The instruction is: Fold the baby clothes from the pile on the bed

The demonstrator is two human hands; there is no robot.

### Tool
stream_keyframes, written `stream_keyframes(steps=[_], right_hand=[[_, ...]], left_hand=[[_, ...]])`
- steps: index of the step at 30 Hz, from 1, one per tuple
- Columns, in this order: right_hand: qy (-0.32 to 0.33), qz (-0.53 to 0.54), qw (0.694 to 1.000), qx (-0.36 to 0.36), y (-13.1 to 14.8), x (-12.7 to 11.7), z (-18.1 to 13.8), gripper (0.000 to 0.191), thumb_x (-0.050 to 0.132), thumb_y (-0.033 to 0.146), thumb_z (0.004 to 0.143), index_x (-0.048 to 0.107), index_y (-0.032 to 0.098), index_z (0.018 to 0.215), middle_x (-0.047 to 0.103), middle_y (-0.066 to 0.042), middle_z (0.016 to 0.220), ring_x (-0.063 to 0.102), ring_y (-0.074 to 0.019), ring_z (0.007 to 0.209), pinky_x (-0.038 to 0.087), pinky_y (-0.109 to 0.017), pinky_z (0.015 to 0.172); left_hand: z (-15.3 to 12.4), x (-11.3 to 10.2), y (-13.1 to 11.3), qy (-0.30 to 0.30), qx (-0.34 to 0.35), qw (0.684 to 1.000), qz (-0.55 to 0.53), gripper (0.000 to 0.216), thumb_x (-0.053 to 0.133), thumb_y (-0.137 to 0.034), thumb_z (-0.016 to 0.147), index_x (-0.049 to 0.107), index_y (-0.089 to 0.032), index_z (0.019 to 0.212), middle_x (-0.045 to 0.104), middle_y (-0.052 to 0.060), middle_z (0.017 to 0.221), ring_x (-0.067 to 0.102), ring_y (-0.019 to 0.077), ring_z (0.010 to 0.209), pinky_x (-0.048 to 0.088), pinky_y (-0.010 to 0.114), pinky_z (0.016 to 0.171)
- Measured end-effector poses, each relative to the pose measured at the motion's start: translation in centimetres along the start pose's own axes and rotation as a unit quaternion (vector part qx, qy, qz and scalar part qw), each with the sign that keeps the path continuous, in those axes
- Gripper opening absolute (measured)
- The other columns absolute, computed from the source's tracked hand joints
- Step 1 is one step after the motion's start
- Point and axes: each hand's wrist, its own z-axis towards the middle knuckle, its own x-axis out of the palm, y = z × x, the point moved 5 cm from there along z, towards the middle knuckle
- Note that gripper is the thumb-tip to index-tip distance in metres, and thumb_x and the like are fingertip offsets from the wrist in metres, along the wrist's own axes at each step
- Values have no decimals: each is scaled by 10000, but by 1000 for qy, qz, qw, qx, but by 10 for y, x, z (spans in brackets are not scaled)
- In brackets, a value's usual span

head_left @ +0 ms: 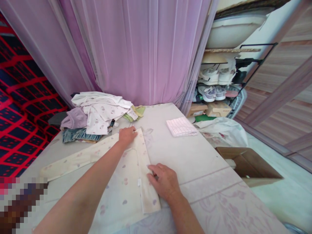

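Observation:
A cream long-sleeved top (pixel 124 187) with small heart-like prints lies spread on the bed in front of me. One sleeve reaches out to the left, while the right side is folded inward as a long strip. At the upper end of that strip, my left hand (pixel 127 136) has its fingers closed on the cloth; my forearm crosses over the garment and hides part of it. Beside the strip's right edge rests my right hand (pixel 165 179), thumb and forefinger apart, fingertips at the fabric. A folded pink-striped cloth (pixel 181 126) lies farther right.
A heap of clothes (pixel 99 112) sits at the back left of the bed (pixel 207 195). Purple curtains (pixel 146 48) hang behind. To the right are a shoe rack (pixel 234 50), a white bag (pixel 224 131) and an open cardboard box (pixel 253 165) on the floor.

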Motion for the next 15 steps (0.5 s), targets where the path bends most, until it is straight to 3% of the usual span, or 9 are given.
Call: stream_keyframes(steps=[5, 10, 15], right_hand=[[13, -8, 1000, 9, 1, -2, 1, 157, 553, 267, 841, 709, 282, 849, 637, 17, 769, 583, -119, 762, 372, -219, 687], [6, -1, 1000, 16, 1, -2, 0, 138, 569, 251, 826, 705, 272, 826, 640, 20, 754, 583, -117, 751, 372, -219, 692], [2, 8, 1000, 20, 0, -1, 0, 135, 579, 246, 816, 707, 271, 847, 653, 20, 770, 590, -123, 764, 379, -223, 710]], left_hand=[[1, -3, -3, -5, 22, 999, 28, 402, 401, -474, 863, 705, -247, 996, 720, 96, 941, 598, 300, 989, 297, 441, 891], [7, -5, -7, -4, 23, 999, 43, 332, 437, -394, 823, 723, -250, 912, 728, 86, 872, 611, 302, 952, 260, 467, 906], [14, -3, -15, 13, 6, 1000, 25, 304, 509, -347, 757, 711, -270, 970, 720, 75, 1006, 583, 308, 1031, 297, 446, 893]])
